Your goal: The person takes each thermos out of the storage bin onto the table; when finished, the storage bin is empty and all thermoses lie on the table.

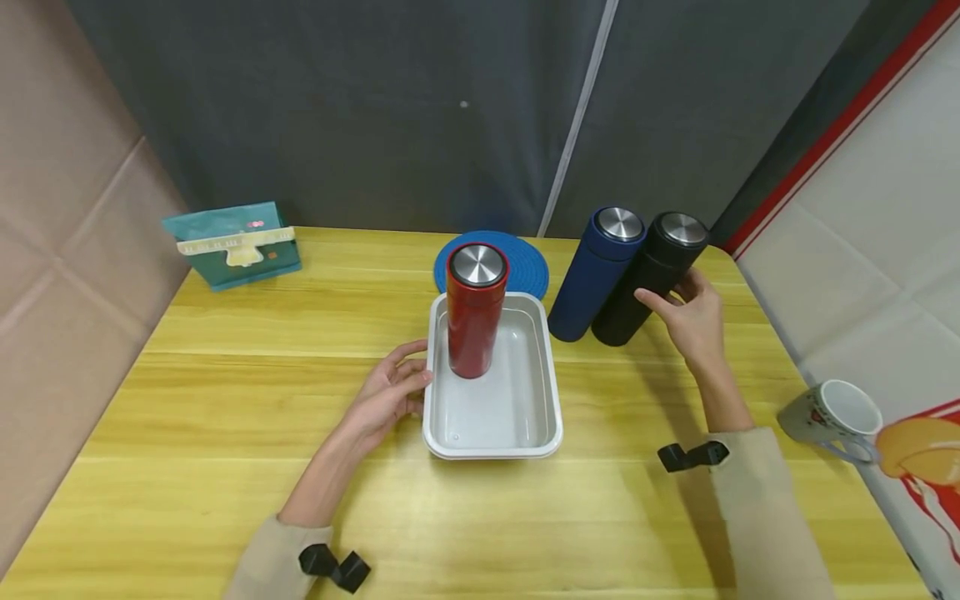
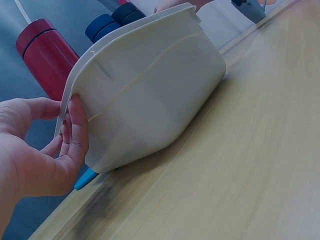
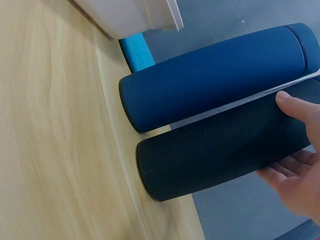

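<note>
My left hand (image 1: pixel 386 393) pinches the left rim of a white plastic bin (image 1: pixel 517 433), thumb at the rim and fingertips against the outer wall (image 2: pixel 150 100). Inside the bin a red thermos (image 1: pixel 474 333) with a silver-topped lid stands upright. At the right, my right hand (image 1: pixel 693 321) holds a black thermos (image 1: pixel 637 287), its thumb on one side and fingers round the other. The lower end of that thermos is close to the tabletop in the right wrist view. Just left of it stands a blue thermos (image 3: pixel 210 75), a narrow gap between them.
Behind the bin lies a round blue mat (image 1: pixel 528 258), partly hidden by it. A teal pouch (image 1: pixel 232 267) with a pale band stands at the back left. The patterned mug (image 1: pixel 813 417) sits by the right wall. A dark curtain (image 1: pixel 337 108) hangs behind the wooden table (image 1: pixel 247 417).
</note>
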{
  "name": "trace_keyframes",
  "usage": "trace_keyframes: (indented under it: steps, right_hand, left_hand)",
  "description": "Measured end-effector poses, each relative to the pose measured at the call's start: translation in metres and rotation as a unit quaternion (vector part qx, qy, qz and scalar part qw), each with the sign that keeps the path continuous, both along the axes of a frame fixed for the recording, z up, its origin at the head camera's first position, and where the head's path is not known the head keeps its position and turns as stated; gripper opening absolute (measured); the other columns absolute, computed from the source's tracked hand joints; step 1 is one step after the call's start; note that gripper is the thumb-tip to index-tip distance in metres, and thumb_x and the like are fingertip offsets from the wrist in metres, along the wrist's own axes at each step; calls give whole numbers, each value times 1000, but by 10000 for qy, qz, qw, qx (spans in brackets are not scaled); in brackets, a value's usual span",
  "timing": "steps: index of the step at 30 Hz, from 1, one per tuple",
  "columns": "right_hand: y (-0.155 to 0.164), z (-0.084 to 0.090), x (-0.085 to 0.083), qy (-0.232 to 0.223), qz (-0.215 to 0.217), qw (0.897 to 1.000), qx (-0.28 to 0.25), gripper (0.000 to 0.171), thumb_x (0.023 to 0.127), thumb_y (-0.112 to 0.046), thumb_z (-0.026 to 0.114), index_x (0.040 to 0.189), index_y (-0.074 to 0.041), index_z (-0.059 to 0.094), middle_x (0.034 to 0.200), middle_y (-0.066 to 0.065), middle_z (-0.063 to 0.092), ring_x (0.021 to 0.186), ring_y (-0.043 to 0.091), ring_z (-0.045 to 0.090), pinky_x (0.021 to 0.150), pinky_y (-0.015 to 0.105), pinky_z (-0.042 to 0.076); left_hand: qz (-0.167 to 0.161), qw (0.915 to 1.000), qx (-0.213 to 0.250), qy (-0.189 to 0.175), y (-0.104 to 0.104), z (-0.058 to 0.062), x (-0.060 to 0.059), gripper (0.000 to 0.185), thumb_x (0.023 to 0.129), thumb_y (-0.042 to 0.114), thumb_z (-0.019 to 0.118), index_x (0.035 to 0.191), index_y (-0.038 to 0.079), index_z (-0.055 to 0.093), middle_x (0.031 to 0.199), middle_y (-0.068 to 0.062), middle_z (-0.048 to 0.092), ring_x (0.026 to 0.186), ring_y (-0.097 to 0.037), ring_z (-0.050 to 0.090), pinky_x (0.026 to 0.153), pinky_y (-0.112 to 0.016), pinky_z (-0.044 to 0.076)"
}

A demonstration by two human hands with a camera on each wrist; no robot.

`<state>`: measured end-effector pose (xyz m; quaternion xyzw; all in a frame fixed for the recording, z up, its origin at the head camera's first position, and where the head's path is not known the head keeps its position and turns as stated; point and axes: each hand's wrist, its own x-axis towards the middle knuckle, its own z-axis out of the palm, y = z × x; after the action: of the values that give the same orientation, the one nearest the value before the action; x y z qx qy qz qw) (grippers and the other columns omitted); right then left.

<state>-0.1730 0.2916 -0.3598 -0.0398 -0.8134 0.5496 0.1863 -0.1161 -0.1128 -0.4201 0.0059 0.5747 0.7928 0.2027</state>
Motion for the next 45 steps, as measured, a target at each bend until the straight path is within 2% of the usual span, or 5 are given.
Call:
trace_keyframes:
  steps: [11,25,30,37,45]
  right_hand:
    - [1,-3,-5,-25,12,9999,-138,58,80,-14,80,131,-5,53,116,0,58,108,12,56,87,18,47]
    - [4,-7,-3,70,419,9988,-239,56,83,-8,75,134,-5,51,121,1,56,112,11,55,92,19,47]
    - [4,-9,-1,147,533,9976,-426,59,83,-4,74,137,-3,48,125,3,55,115,12,54,93,19,46]
    - [7,-9,-3,188,624,9962,-584,58,83,-2,73,136,-3,49,122,1,56,112,11,54,95,21,45]
    - [8,-8,6,455,559,9904,-1181,59,82,4,73,136,-1,50,120,3,57,112,14,53,97,22,43]
  left_hand:
    - [-19,10000,-64,12,-1,0,0,56,95,3,57,145,7,32,132,-27,46,86,-20,61,65,-29,52]
    - [-12,10000,-37,53,1,1,-1,54,95,0,55,144,5,33,125,-25,49,83,-19,61,63,-29,53]
    - [-10,10000,-8,16,1,1,0,54,95,1,55,144,5,32,128,-27,48,84,-19,61,63,-29,53]
    - [12,10000,41,39,2,0,-1,56,95,0,56,144,3,31,121,-20,52,82,-18,61,64,-30,53]
    - [-16,10000,44,86,1,0,-1,57,94,1,57,144,2,30,122,-22,52,82,-18,61,63,-28,53]
